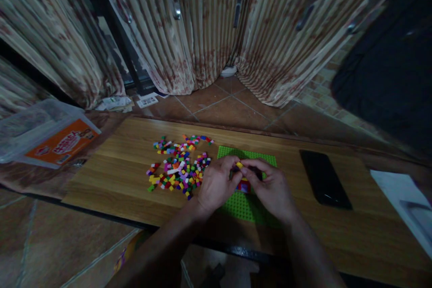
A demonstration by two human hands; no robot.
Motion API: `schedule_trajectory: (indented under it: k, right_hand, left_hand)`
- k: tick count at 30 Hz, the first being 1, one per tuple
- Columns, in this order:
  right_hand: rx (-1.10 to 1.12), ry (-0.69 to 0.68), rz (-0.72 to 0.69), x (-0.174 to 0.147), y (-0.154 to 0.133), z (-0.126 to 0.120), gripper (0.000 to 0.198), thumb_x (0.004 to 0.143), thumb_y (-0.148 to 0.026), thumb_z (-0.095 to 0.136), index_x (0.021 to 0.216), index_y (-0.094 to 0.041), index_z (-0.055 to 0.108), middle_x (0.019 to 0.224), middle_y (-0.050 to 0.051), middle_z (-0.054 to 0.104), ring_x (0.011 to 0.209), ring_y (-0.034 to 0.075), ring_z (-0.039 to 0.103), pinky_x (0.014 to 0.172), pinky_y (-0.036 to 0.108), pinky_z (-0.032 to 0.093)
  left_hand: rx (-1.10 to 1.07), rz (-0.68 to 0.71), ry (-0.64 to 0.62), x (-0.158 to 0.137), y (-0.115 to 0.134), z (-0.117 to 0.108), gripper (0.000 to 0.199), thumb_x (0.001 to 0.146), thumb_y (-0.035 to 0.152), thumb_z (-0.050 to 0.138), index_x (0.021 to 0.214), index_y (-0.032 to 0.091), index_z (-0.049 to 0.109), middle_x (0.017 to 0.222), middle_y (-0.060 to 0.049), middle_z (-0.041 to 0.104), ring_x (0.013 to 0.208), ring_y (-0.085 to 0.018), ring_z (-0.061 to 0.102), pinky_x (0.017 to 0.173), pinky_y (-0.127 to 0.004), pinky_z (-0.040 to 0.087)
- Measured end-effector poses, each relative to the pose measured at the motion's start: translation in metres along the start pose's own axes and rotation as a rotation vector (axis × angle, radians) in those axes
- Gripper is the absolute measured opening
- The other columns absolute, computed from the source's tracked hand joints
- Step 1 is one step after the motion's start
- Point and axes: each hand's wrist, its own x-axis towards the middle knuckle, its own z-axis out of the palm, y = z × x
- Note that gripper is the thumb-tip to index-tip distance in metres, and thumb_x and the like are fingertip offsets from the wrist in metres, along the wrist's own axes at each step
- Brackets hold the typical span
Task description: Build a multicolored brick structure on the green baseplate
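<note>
Above the green studded baseplate [239,209], my two hands meet with their fingertips close together. A small yellow toy brick [239,164] is pinched between them. My left hand [219,182] is closed at its left side, thumb and fingers pressed in. My right hand [270,186] closes on it from the right with thumb and forefinger. Beneath the fingers, a red and blue group of bricks [243,186] sits on the baseplate, partly covered by my hands. To the left of my left hand lies a loose pile of small coloured bricks [182,168].
The wooden board [111,166] carries all this. A black phone [326,180] lies right of the baseplate, with white paper [401,198] beyond it. At the far left stands a clear plastic tub [50,130] with an orange label. Striped curtains [209,40] hang behind.
</note>
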Motion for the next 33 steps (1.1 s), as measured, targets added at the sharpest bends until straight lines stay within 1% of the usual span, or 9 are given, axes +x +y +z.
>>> schedule_trajectory:
  k: [7, 11, 16, 18, 21, 24, 26, 29, 33]
  right_hand:
    - [0.041, 0.010, 0.053, -0.002, 0.006, -0.003, 0.021, 0.084, -0.033, 0.060, 0.099, -0.022, 0.070, 0.101, 0.006, 0.072, 0.090, 0.018, 0.067, 0.080, 0.034, 0.054]
    - [0.025, 0.002, 0.038, -0.002, 0.007, -0.004, 0.022, 0.084, -0.030, 0.059, 0.100, -0.023, 0.071, 0.102, 0.005, 0.072, 0.089, 0.018, 0.067, 0.081, 0.034, 0.054]
    - [-0.035, 0.045, 0.018, -0.001, 0.008, -0.005, 0.020, 0.085, -0.032, 0.058, 0.098, -0.025, 0.071, 0.099, 0.004, 0.072, 0.087, 0.018, 0.066, 0.080, 0.033, 0.054]
    - [-0.086, 0.068, 0.014, 0.000, 0.009, -0.007, 0.020, 0.085, -0.032, 0.057, 0.097, -0.025, 0.072, 0.098, 0.004, 0.072, 0.084, 0.018, 0.066, 0.079, 0.034, 0.054]
    - [-0.168, 0.084, 0.006, 0.001, 0.011, -0.012, 0.019, 0.086, -0.030, 0.056, 0.095, -0.024, 0.072, 0.096, 0.004, 0.072, 0.084, 0.019, 0.066, 0.079, 0.035, 0.052]
    - [-0.199, 0.077, -0.002, 0.002, 0.013, -0.014, 0.018, 0.086, -0.029, 0.056, 0.094, -0.023, 0.071, 0.097, 0.004, 0.071, 0.086, 0.019, 0.066, 0.081, 0.035, 0.051]
    - [-0.195, 0.057, -0.010, 0.004, 0.014, -0.012, 0.017, 0.086, -0.029, 0.056, 0.093, -0.023, 0.071, 0.095, 0.003, 0.071, 0.085, 0.018, 0.066, 0.079, 0.034, 0.051]
    - [-0.192, 0.030, -0.033, 0.006, 0.016, -0.009, 0.015, 0.086, -0.028, 0.056, 0.089, -0.024, 0.070, 0.089, 0.003, 0.069, 0.082, 0.018, 0.065, 0.076, 0.032, 0.050]
    - [-0.225, 0.049, -0.041, 0.009, 0.017, -0.008, 0.011, 0.085, -0.026, 0.057, 0.085, -0.023, 0.068, 0.085, 0.002, 0.066, 0.079, 0.017, 0.063, 0.074, 0.032, 0.049]
  left_hand:
    - [0.056, 0.033, -0.003, 0.000, 0.002, 0.000, 0.017, 0.091, 0.029, 0.054, 0.103, 0.020, 0.062, 0.097, -0.006, 0.072, 0.090, -0.020, 0.067, 0.081, -0.032, 0.053]
    - [0.022, 0.019, -0.001, 0.001, 0.000, 0.000, 0.015, 0.093, 0.030, 0.053, 0.101, 0.022, 0.063, 0.097, -0.004, 0.073, 0.089, -0.018, 0.068, 0.081, -0.031, 0.052]
    - [0.005, 0.024, -0.008, 0.002, 0.001, 0.001, 0.017, 0.093, 0.029, 0.051, 0.100, 0.023, 0.066, 0.096, -0.003, 0.074, 0.089, -0.018, 0.068, 0.084, -0.032, 0.053]
    - [-0.021, 0.000, -0.001, 0.002, 0.003, 0.000, 0.018, 0.093, 0.028, 0.051, 0.102, 0.023, 0.066, 0.099, -0.003, 0.073, 0.093, -0.018, 0.067, 0.087, -0.033, 0.053]
    - [-0.090, -0.089, 0.053, 0.004, 0.004, -0.001, 0.021, 0.091, 0.023, 0.052, 0.107, 0.022, 0.065, 0.105, -0.005, 0.072, 0.099, -0.019, 0.066, 0.091, -0.034, 0.053]
    - [-0.142, -0.191, 0.096, 0.007, 0.000, -0.001, 0.025, 0.089, 0.021, 0.054, 0.112, 0.019, 0.063, 0.110, -0.007, 0.070, 0.096, -0.020, 0.066, 0.090, -0.035, 0.054]
    - [-0.182, -0.223, 0.086, 0.009, -0.005, 0.001, 0.028, 0.088, 0.022, 0.055, 0.115, 0.018, 0.063, 0.111, -0.008, 0.069, 0.096, -0.020, 0.066, 0.089, -0.036, 0.055]
    - [-0.262, -0.239, 0.049, 0.012, -0.009, 0.005, 0.031, 0.088, 0.023, 0.056, 0.117, 0.019, 0.063, 0.113, -0.007, 0.069, 0.102, -0.020, 0.065, 0.092, -0.037, 0.053]
    - [-0.393, -0.273, -0.001, 0.014, -0.009, 0.012, 0.030, 0.088, 0.024, 0.057, 0.116, 0.020, 0.065, 0.119, -0.007, 0.068, 0.104, -0.019, 0.065, 0.093, -0.035, 0.054]
